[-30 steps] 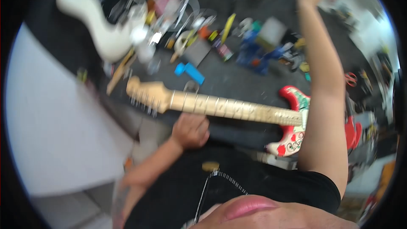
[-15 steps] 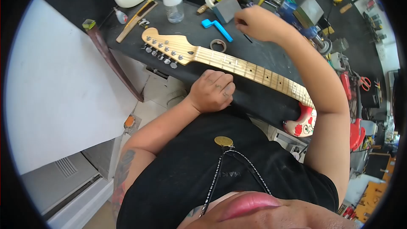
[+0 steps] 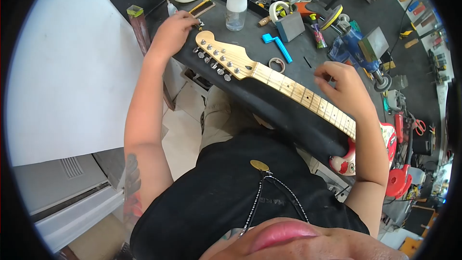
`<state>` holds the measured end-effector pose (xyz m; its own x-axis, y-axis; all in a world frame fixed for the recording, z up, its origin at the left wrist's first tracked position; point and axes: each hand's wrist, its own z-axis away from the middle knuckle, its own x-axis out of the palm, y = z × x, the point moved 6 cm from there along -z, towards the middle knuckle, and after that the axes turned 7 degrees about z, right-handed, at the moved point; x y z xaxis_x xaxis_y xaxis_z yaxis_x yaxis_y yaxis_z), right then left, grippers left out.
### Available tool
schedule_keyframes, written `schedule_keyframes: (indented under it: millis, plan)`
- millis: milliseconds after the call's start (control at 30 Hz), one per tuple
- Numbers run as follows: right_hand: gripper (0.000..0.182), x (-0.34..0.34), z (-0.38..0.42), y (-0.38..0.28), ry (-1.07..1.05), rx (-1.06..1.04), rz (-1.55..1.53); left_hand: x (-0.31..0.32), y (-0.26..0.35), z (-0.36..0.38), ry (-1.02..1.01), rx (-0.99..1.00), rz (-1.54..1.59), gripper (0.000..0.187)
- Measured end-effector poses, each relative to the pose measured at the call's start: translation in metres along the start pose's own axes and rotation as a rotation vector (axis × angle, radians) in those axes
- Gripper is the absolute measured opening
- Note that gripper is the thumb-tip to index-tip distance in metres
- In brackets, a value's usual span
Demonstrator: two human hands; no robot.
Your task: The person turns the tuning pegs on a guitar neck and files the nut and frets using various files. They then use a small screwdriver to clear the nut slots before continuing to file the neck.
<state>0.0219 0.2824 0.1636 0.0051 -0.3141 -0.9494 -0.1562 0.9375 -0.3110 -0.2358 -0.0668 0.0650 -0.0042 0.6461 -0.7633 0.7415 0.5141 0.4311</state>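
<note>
An electric guitar lies with its maple neck [image 3: 301,94] slanting across the bench and its headstock [image 3: 224,57] toward the left. Its red and white floral body [image 3: 388,139] is partly hidden by my right forearm. My left hand [image 3: 172,37] is beyond the headstock tip, its fingers pinched together at some small metal parts [image 3: 199,25] near a brush [image 3: 202,7]; whatever is between them is hidden. Over the bench just beyond the neck hovers my right hand [image 3: 344,86], fingers curled and thumb apart, with nothing visible in it. A thin dark stick [image 3: 308,61] lies near it.
Beyond the neck are a blue string winder [image 3: 277,48], a tape roll [image 3: 276,65], a grey block [image 3: 290,27] and a spray bottle [image 3: 237,5]. A blue bench grinder [image 3: 353,43] stands at the right. A brown post [image 3: 139,33] rises by the bench's left edge.
My left hand has moved from in front of the neck to the small parts past the headstock. My right hand has come back from the grey block toward the neck, its fingers loosening. The view has shifted.
</note>
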Motion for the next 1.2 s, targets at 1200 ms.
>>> schedule_keyframes:
  millis: [1200]
  plan:
    - [0.014,0.038,-0.001,-0.064,0.343,-0.053,-0.461,0.038,0.206,0.080,0.198,-0.074,0.807,0.027]
